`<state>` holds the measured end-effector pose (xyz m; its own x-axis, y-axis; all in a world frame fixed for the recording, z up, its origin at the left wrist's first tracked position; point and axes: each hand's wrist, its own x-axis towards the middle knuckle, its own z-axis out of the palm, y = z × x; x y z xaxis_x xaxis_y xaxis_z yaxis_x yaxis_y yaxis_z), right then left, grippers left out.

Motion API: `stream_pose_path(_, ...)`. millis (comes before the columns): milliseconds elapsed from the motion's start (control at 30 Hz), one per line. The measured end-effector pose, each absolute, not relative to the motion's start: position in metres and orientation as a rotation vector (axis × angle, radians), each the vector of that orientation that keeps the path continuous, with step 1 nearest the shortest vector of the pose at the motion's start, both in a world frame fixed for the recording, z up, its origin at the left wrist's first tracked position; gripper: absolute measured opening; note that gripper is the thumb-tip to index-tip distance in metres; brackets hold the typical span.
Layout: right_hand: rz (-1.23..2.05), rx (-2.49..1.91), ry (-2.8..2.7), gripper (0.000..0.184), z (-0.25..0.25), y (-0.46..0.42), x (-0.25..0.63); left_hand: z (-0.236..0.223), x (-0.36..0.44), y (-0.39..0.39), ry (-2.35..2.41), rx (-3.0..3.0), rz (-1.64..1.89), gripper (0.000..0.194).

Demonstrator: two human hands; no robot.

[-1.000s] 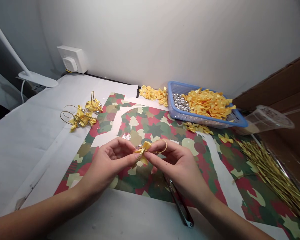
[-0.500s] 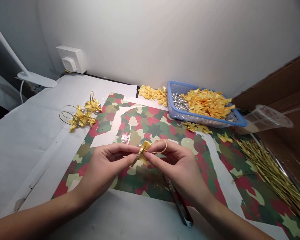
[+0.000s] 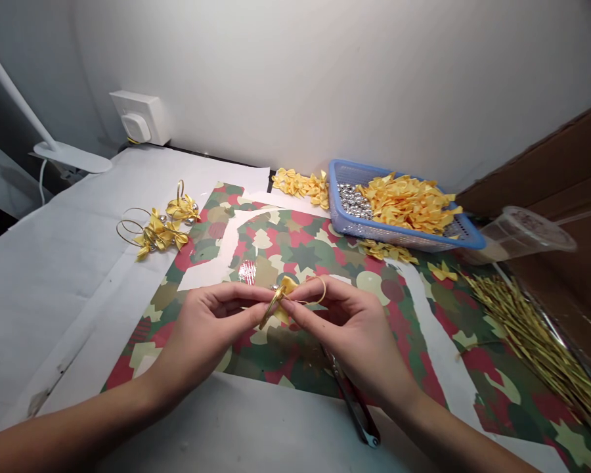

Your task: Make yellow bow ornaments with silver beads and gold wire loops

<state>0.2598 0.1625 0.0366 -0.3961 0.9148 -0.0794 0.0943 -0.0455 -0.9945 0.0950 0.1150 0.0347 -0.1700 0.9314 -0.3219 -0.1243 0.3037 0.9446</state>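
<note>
My left hand (image 3: 211,322) and my right hand (image 3: 349,325) meet above the patterned paper, fingertips pinching a small yellow ribbon bow (image 3: 286,287). A thin gold wire (image 3: 316,293) runs through the bow and curves into a loop above my right fingers, and a second gold curve (image 3: 272,309) hangs below the bow by my left fingertips. A small silver bead (image 3: 277,288) shows at the bow's edge. Black-handled scissors (image 3: 357,407) lie under my right wrist, partly hidden.
Camouflage-printed paper (image 3: 305,246) lies on white-covered table. A blue mesh basket (image 3: 342,223) holds silver beads and yellow bows. Finished gold-wire ornaments (image 3: 157,233) lie left; loose gold wires (image 3: 526,341) and a plastic cup (image 3: 522,233) lie right.
The gold wire loop has shifted slightly toward my left hand, and the bow has turned a little between my fingertips. The camera view has moved very slightly.
</note>
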Motion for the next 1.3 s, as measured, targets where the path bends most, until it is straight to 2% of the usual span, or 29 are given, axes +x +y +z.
stream_pose_path(833,1.401,-1.038,-1.668,0.007,0.0372,0.1610,0.2607,0.0315,0.0973,0.1119,1.379,1.028,1.325,0.005)
stream_pose_path(1300,1.358,-1.032,-1.717,0.009,0.0397,0.1607,0.2614,0.0334,0.0989,0.1122,1.344,1.012,1.369,0.014)
